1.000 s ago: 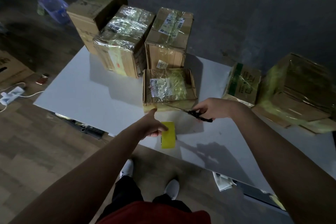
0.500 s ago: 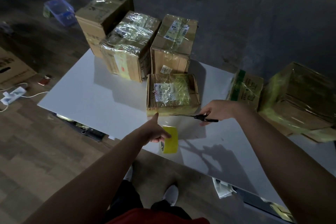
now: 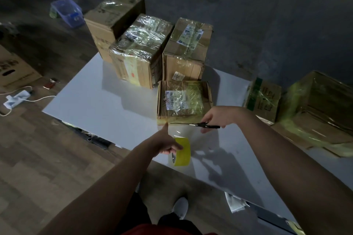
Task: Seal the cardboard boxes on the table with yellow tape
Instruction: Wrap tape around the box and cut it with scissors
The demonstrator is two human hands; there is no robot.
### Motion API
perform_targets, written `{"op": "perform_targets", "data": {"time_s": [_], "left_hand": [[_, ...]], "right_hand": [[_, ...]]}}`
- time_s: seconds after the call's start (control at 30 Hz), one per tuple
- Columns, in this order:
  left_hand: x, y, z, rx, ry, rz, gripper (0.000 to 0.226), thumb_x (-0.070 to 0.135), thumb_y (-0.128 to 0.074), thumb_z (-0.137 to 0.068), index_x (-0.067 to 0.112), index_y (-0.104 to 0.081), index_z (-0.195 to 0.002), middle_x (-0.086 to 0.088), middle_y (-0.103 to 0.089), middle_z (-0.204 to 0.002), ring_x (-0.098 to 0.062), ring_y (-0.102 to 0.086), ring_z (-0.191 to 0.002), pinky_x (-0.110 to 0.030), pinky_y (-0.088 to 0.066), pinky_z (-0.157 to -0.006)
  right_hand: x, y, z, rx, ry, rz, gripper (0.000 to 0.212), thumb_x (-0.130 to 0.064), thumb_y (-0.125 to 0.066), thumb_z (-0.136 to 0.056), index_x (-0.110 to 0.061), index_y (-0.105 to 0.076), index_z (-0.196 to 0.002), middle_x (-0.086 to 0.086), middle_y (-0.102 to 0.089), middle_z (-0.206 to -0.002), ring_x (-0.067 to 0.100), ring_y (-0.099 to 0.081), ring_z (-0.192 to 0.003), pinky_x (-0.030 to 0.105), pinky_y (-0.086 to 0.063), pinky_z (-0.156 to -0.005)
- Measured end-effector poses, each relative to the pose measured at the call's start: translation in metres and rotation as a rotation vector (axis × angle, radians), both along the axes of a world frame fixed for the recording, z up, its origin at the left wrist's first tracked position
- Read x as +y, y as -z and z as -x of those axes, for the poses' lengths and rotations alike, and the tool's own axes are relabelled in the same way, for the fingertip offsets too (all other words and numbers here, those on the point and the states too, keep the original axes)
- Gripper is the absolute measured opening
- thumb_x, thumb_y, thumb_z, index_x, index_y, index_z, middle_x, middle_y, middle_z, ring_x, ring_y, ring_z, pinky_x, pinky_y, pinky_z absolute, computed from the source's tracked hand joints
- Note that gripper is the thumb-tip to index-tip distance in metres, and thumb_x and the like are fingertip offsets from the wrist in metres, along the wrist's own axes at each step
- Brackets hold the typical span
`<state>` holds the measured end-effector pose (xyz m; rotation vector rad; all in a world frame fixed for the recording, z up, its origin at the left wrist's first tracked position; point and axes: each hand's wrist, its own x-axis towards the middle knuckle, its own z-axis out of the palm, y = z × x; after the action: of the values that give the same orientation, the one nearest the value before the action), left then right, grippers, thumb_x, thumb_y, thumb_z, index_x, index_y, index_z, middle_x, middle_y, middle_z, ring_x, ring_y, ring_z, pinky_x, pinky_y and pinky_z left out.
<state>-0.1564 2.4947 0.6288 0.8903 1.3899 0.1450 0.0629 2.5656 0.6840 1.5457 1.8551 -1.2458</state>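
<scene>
Gripping a yellow tape roll [image 3: 182, 151] above the near edge of the white counter [image 3: 107, 107], the left hand [image 3: 164, 142] curls its fingers into the roll's core, with one digit stretched up toward the flat box [image 3: 183, 99] just beyond. A clear strip [image 3: 179, 130] runs from the roll up to the near face of that box. The right hand [image 3: 219, 116] holds black-handled scissors [image 3: 200, 125], fingers curled round the handles. The blades point left across the strip just below the box; whether they are parted cannot be told. Three taller boxes [image 3: 139, 51] stand behind the flat one, shiny with tape, and two boxes [image 3: 264, 99] sit well apart at the right. A blue bin [image 3: 66, 12] and a white power strip [image 3: 16, 98] lie on the floor to the left.
</scene>
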Motion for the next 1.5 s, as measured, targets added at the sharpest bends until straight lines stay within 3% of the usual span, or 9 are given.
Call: {"op": "perform_targets", "data": {"time_s": [0.07,0.23,0.7,0.83,1.0,1.27,1.5], "left_hand": [[0.0,0.0,0.002,0.001,0.007,-0.001,0.121,-0.003,-0.076,-0.077,0.023,0.013,-0.153,-0.013,-0.068,-0.082,-0.012,-0.062,-0.058,-0.022,-0.047,-0.049],[-0.001,0.001,0.005,-0.013,0.026,0.004,0.123,-0.002,-0.077,-0.076,0.025,0.015,-0.153,-0.014,-0.069,-0.083,-0.014,-0.064,-0.061,-0.022,-0.048,-0.051],[0.0,0.0,0.004,-0.011,0.036,0.013,0.124,-0.003,-0.077,-0.076,0.026,0.016,-0.152,-0.014,-0.068,-0.084,-0.012,-0.063,-0.059,-0.023,-0.05,-0.053],[0.001,0.0,0.005,-0.014,0.04,0.014,0.124,-0.004,-0.077,-0.075,0.025,0.017,-0.152,-0.014,-0.068,-0.086,-0.014,-0.063,-0.062,-0.023,-0.05,-0.054],[0.002,0.003,0.008,-0.028,0.043,0.023,0.124,-0.004,-0.076,-0.076,0.026,0.017,-0.151,-0.015,-0.069,-0.085,-0.015,-0.063,-0.064,-0.025,-0.049,-0.056],[0.004,0.004,0.009,-0.013,0.067,0.022,0.124,-0.002,-0.077,-0.076,0.024,0.018,-0.151,-0.014,-0.07,-0.085,-0.011,-0.063,-0.055,-0.023,-0.048,-0.051],[0.003,0.004,0.012,-0.01,0.046,0.02,0.125,-0.001,-0.079,-0.075,0.022,0.017,-0.152,-0.017,-0.071,-0.092,-0.011,-0.064,-0.059,-0.021,-0.048,-0.051]], "right_hand": [[0.002,-0.001,0.0,0.014,0.011,0.003,0.017,-0.053,-0.074,-0.075,-0.044,-0.074,-0.089,-0.008,-0.066,-0.085,0.01,-0.045,-0.073,0.024,-0.036,-0.062],[0.007,-0.002,0.0,0.003,0.001,0.028,0.017,-0.049,-0.074,-0.077,-0.039,-0.075,-0.09,-0.017,-0.056,-0.06,0.009,-0.043,-0.065,0.022,-0.033,-0.055],[0.008,-0.002,0.002,0.028,-0.039,0.005,0.028,-0.051,-0.077,-0.074,-0.031,-0.073,-0.094,-0.01,-0.059,-0.063,0.006,-0.044,-0.054,0.022,-0.03,-0.05],[0.01,-0.002,0.002,0.015,-0.056,-0.008,0.032,-0.051,-0.08,-0.07,-0.029,-0.072,-0.092,-0.011,-0.062,-0.061,0.008,-0.051,-0.058,0.024,-0.037,-0.057],[0.01,-0.003,0.005,0.03,-0.043,-0.004,0.031,-0.044,-0.082,-0.071,-0.024,-0.072,-0.092,-0.015,-0.061,-0.054,0.001,-0.052,-0.052,0.014,-0.039,-0.052],[0.008,0.003,0.014,-0.014,-0.111,-0.004,0.037,-0.057,-0.078,-0.07,-0.031,-0.073,-0.096,0.0,-0.071,-0.096,0.01,-0.057,-0.075,0.022,-0.042,-0.064],[0.006,0.002,0.018,-0.004,-0.108,-0.056,0.041,-0.052,-0.078,-0.072,-0.027,-0.073,-0.104,-0.007,-0.069,-0.096,0.008,-0.058,-0.081,0.019,-0.043,-0.064]]}}
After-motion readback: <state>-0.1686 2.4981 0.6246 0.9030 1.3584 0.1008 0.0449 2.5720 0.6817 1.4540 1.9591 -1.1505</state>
